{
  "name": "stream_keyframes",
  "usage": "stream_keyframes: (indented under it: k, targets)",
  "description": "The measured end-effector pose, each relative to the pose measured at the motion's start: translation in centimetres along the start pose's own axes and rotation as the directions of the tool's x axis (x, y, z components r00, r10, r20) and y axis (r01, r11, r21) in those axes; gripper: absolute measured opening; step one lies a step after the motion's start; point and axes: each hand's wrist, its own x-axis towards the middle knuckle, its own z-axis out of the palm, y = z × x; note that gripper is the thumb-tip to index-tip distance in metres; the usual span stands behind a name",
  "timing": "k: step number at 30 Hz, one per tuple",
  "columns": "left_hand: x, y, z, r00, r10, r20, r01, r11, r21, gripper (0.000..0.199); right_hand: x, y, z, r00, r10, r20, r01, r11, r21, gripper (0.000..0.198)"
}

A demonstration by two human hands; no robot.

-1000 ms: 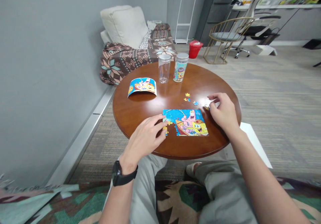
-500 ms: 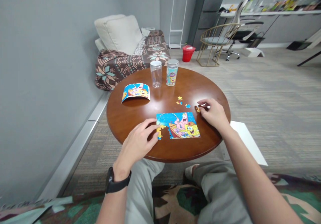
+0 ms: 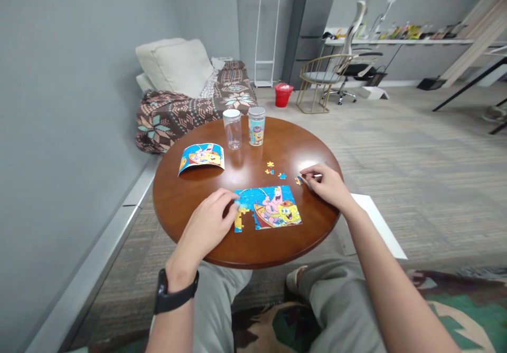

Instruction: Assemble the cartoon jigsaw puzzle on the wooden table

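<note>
A partly assembled jigsaw puzzle [image 3: 273, 200] lies on the round brown table [image 3: 190, 197], showing cartoon figures in a boat on blue. A gap shows in its lower left part. My left hand [image 3: 212, 221], open with loosely bent fingers, rests at the puzzle's left edge. Right of the puzzle, my right hand [image 3: 327, 187] pinches a small orange and blue puzzle piece [image 3: 298, 181] between thumb and fingertips, close to the tabletop. Loose pieces lie behind the puzzle: a yellow one [image 3: 270, 164], a red, yellow and blue one [image 3: 269, 171] and a blue one [image 3: 282, 175].
A curved picture sheet [image 3: 202, 155] with the same scene stands at the table's left. Behind are a clear jar [image 3: 233, 131] with a white lid and a printed jar [image 3: 256, 129] with a silver lid. A white board [image 3: 378, 226] is beside the table's right edge.
The view has shifted, so the table sits lower and further left. The piece at my right fingertips has turned and shows more of its printed face. My left hand stays by the puzzle's left edge.
</note>
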Motion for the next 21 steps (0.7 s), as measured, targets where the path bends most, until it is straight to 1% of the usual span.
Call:
stream_keyframes:
  k: [4, 7, 9, 12, 15, 21]
  targets:
    - [0.5, -0.7, 0.3, 0.997, 0.041, -0.065, -0.045, 0.997, -0.056, 0.022, -0.1, -0.1, 0.3, 0.999, -0.046, 0.009, 0.046, 0.999, -0.008, 0.022]
    - [0.2, -1.0, 0.2, 0.996, 0.081, -0.05, -0.086, 0.989, -0.12, 0.023, -0.1, 0.0, 0.4, 0.997, -0.075, 0.021, 0.075, 0.997, -0.009, 0.021]
    - [0.1, -1.0, 0.1, 0.996, 0.081, -0.042, -0.086, 0.987, -0.136, 0.024, -0.1, 0.0, 0.4, 0.995, -0.092, 0.038, 0.093, 0.996, -0.011, 0.02]
    - [0.1, -1.0, 0.2, 0.998, 0.048, -0.048, -0.052, 0.994, -0.098, 0.023, -0.1, 0.0, 0.2, 0.993, -0.104, 0.059, 0.105, 0.994, -0.016, 0.019]
    - [0.1, -1.4, 0.6, 0.998, 0.029, -0.047, -0.031, 0.998, -0.047, 0.028, 0.0, 0.0, 0.1, 0.993, -0.096, 0.068, 0.098, 0.995, -0.02, 0.017]
    - [0.1, -1.7, 0.8, 0.999, 0.04, -0.012, -0.04, 0.999, -0.016, 0.035, -0.1, 0.1, 0.0, 0.989, -0.124, 0.078, 0.125, 0.992, 0.001, 0.018]
